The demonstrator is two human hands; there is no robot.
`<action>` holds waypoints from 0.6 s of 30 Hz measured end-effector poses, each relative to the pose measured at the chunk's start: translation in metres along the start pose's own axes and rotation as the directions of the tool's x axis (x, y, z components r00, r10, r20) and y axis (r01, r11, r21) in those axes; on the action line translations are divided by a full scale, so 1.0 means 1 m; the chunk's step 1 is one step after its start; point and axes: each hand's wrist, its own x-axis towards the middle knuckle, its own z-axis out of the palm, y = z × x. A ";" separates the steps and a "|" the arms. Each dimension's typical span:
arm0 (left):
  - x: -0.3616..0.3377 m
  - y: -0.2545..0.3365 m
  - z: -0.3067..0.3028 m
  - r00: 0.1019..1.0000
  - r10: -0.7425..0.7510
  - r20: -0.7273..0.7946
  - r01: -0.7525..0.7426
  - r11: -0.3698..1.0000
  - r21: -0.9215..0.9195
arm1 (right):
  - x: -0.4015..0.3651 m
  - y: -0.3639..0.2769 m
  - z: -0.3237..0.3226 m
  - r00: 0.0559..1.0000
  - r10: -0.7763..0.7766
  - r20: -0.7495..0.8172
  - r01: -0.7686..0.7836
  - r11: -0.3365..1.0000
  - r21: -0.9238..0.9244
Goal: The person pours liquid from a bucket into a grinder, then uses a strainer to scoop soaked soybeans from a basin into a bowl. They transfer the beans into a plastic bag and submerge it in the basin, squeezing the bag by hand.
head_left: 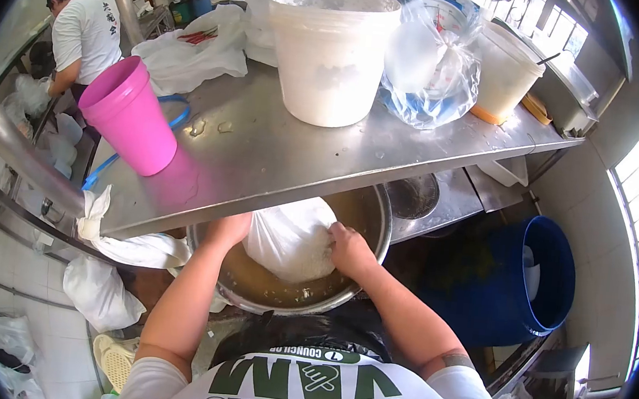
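Observation:
A bulging white cloth bag (291, 241) sits in a large round metal basin (381, 261) that holds brownish liquid. My left hand (232, 228) is closed at the bag's left side, its fingertips partly hidden by the cloth and the shelf edge. On the opposite side, my right hand (353, 250) has its fingers closed on the cloth. The upper part of the bag goes out of sight beneath the steel table edge, so its opening is hidden.
Above the basin juts a steel table (261, 163) bearing a pink cup (131, 116), a white bucket (330, 54), a plastic bag (433, 72) and a tub (505, 71). A blue barrel (481, 277) stands right. Far left, a co-worker (90, 27) bends over bags.

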 end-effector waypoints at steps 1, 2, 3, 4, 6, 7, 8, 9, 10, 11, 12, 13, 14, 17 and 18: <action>0.003 0.006 -0.003 1.000 0.004 -0.020 -0.005 1.000 -0.031 | 0.004 0.001 -0.005 0.994 -0.068 -0.081 0.071 0.997 0.041; 0.005 0.010 -0.006 0.999 0.007 -0.041 -0.010 0.998 -0.061 | 0.008 -0.001 -0.011 0.978 -0.133 -0.163 0.147 0.986 0.075; 0.010 -0.003 -0.003 0.999 0.006 -0.050 -0.009 0.998 -0.064 | 0.013 -0.007 -0.018 0.961 -0.137 -0.240 0.168 0.979 0.114; 0.018 -0.026 0.005 0.999 -0.009 -0.036 0.000 0.970 -0.244 | 0.019 -0.011 -0.028 0.960 -0.145 -0.239 0.175 0.979 0.109; 0.020 -0.026 -0.003 0.999 -0.027 -0.019 0.017 0.909 -0.417 | 0.020 -0.043 -0.070 0.935 -0.131 -0.331 0.186 0.973 0.140; 0.017 -0.015 -0.020 0.990 -0.106 -0.091 0.045 0.859 -0.510 | 0.017 -0.061 -0.091 0.924 -0.103 -0.368 0.164 0.976 0.140; 0.015 -0.005 -0.032 0.970 -0.189 -0.152 0.062 0.800 -0.597 | 0.016 -0.077 -0.107 0.911 -0.072 -0.405 0.141 0.979 0.144; 0.020 -0.007 -0.038 0.969 -0.195 -0.150 0.069 0.800 -0.596 | 0.022 -0.083 -0.114 0.891 -0.058 -0.449 0.188 0.950 0.250; 0.028 -0.011 -0.046 0.951 -0.308 -0.039 0.091 0.399 -0.912 | 0.023 -0.090 -0.124 0.850 -0.133 -0.510 0.275 0.937 0.214; 0.031 -0.016 -0.052 0.930 -0.351 0.109 0.076 -0.106 -0.991 | 0.029 -0.086 -0.123 0.858 -0.149 -0.492 0.291 0.930 0.225; 0.031 -0.019 -0.055 0.930 -0.353 0.106 0.073 -0.105 -0.992 | 0.035 -0.079 -0.119 0.862 -0.166 -0.479 0.308 0.922 0.235; 0.032 -0.022 -0.058 0.963 -0.245 0.113 0.079 -0.144 -0.986 | 0.040 -0.071 -0.112 0.860 -0.174 -0.481 0.316 0.920 0.232; 0.033 -0.024 -0.059 0.985 -0.133 0.113 0.088 -0.181 -0.980 | 0.043 -0.070 -0.107 0.899 -0.056 -0.433 0.221 0.914 0.340; 0.035 -0.032 -0.046 0.966 -0.247 0.072 0.043 -0.121 -0.992 | 0.042 -0.070 -0.104 0.905 0.013 -0.424 0.186 0.887 0.423; 0.032 -0.034 -0.044 0.966 -0.250 0.072 0.043 -0.120 -0.992 | 0.040 -0.074 -0.105 0.880 -0.026 -0.475 0.245 0.880 0.406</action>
